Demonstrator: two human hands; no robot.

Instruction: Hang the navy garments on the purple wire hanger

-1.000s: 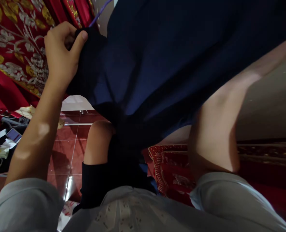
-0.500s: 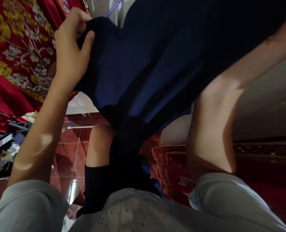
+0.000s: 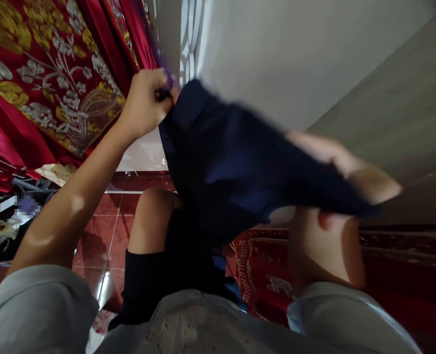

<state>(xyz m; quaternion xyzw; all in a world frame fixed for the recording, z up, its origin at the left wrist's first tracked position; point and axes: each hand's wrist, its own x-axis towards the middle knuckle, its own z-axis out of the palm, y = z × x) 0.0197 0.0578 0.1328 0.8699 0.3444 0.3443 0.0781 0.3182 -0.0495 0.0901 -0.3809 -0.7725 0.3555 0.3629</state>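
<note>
A dark blue garment (image 3: 225, 162), its kind unclear, is stretched out in front of me above my lap. At its upper left corner, my left hand (image 3: 147, 101) is closed, with fingers and thumb pinched at the cloth. A thin purple strip (image 3: 168, 76), blurred, runs up from those fingers; I cannot tell what it is. My right hand (image 3: 350, 167) lies along the garment's right side, smeared by motion. Cloth covers part of that hand and wrist, so its grip is hidden.
Red drapery with gold and silver flower embroidery (image 3: 61, 64) hangs at the left. A pale wall (image 3: 269, 59) stands ahead. Red beaded cloth (image 3: 247, 260) lies at lower right. Cluttered small items (image 3: 11, 221) sit at far left, beside red floor tiles (image 3: 103, 231).
The garment has come down and narrowed, uncovering the wall behind it. My left hand has moved right and slightly down, its fingers more closed. My right hand has swung down and left.
</note>
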